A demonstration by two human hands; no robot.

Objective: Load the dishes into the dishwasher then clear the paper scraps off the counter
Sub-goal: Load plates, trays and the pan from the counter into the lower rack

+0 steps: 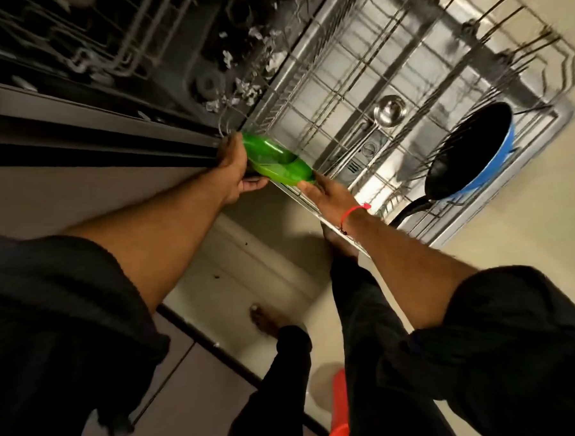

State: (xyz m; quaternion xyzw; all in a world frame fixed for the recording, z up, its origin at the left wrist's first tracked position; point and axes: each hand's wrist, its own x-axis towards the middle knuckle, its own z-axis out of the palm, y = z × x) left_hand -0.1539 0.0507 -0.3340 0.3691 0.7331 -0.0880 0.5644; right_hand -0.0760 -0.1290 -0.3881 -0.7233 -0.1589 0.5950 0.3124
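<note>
Head view, tilted hard, looking down past both forearms at the open dishwasher. Green plate (pixel 278 160) held between two hands at the near corner of the pulled-out lower rack (pixel 406 88), above the rack's rim and not yet seated between any tines. Left hand (pixel 235 169) clamped on the plate's left edge, thumb on top, fingers curled under. Right hand (pixel 324 191) at the opposite, right edge, fingertips touching the rim with fingers fairly straight; whether pinching or only steadying, cannot tell through the blur. Plate lying nearly flat, slightly tipped, long axis running from the left grip down-right to the right hand, roughly along the rack's near rail. Open rack slots lying beyond the plate, up and to the right, away from both wrists. Blue-walled frying pan (pixel 469 151) already standing in the rack well apart to the right, handle pointing back toward the right forearm; steel ladle (pixel 389 110) lying between plate and pan, farther in. White paper scraps (pixel 246 90) scattered on the tub floor behind the rack, just beyond the plate.

Judgement: loading step in hand, scraps still to come. Next move likely a turn of the plate onto its edge and a short push forward-right into the tines; left hand carrying the weight, right hand nearer the free slots and better placed to guide.
</note>
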